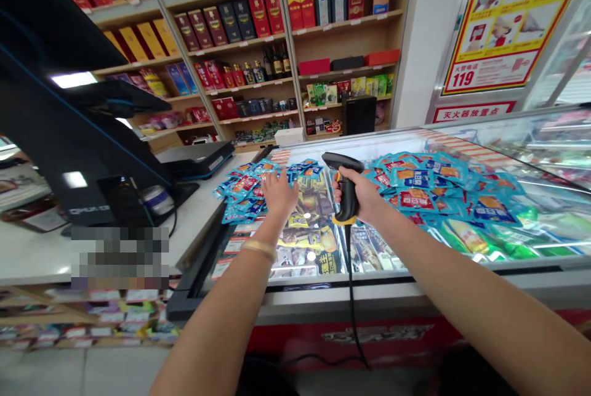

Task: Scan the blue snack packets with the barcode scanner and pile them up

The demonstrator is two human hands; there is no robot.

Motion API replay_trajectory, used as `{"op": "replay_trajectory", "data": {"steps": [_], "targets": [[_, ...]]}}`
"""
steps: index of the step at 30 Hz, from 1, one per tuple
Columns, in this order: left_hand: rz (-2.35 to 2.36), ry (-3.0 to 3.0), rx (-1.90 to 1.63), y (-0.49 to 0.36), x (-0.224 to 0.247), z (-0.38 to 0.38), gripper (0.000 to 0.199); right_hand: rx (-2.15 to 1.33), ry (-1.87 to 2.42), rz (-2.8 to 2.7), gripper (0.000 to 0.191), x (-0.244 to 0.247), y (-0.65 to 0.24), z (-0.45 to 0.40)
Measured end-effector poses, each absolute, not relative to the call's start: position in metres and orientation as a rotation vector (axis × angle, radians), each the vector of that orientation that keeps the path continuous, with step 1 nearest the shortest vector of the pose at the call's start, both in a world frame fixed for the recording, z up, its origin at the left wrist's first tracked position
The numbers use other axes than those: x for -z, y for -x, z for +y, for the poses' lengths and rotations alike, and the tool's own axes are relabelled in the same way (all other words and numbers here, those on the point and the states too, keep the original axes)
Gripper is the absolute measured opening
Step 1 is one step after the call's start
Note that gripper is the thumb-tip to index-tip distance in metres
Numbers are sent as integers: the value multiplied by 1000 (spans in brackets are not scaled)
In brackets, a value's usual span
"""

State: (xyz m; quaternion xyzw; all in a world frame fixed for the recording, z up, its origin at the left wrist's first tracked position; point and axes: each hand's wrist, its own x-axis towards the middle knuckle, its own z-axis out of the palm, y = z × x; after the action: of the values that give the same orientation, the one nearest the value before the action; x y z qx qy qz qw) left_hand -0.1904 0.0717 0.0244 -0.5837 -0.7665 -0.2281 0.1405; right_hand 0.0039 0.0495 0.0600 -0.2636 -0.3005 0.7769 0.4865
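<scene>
My right hand (362,189) is wrapped round the grip of a black and yellow barcode scanner (349,204), whose head points to the left. The scanner's cord hangs down over the front edge of the freezer. My left hand (280,194), fingers apart, rests at the right side of a pile of small blue snack packets (242,196). Whether its fingertips press on a packet is hard to tell. To the right of the scanner lies a larger heap of the same blue packets (415,181), some showing red labels. Both piles lie on the glass top of the freezer (295,273).
A black checkout machine (83,168) and a dark flat-topped device (198,156) occupy the white counter (194,223) on the left. Behind the freezer rise shelves of boxed bottles (231,20). A red and yellow poster (503,20) hangs at the right.
</scene>
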Motion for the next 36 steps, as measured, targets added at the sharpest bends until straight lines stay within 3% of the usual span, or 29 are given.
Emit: {"op": "replay_trajectory", "data": {"steps": [5,15,19,23,27,33,36], "targets": [[-2302,1588,553,198,-20,77,61,-1941,700,-743,22,-51,21,62],[-2268,1704,429,195,-24,69,47,-1982,680,-694,22,-41,11,63],[-2212,1753,424,196,-27,65,30,-1972,686,-688,22,-41,11,61],[-2227,1759,530,199,-30,65,32,-1963,700,-692,21,-41,9,59],[-2190,1736,952,203,-30,72,36,-1961,726,-692,20,-41,10,56],[-2169,1914,2180,195,-23,79,38,-1976,703,-741,18,-42,11,54],[-2010,1966,2608,189,-20,78,41,-1970,686,-759,19,-43,10,54]]}}
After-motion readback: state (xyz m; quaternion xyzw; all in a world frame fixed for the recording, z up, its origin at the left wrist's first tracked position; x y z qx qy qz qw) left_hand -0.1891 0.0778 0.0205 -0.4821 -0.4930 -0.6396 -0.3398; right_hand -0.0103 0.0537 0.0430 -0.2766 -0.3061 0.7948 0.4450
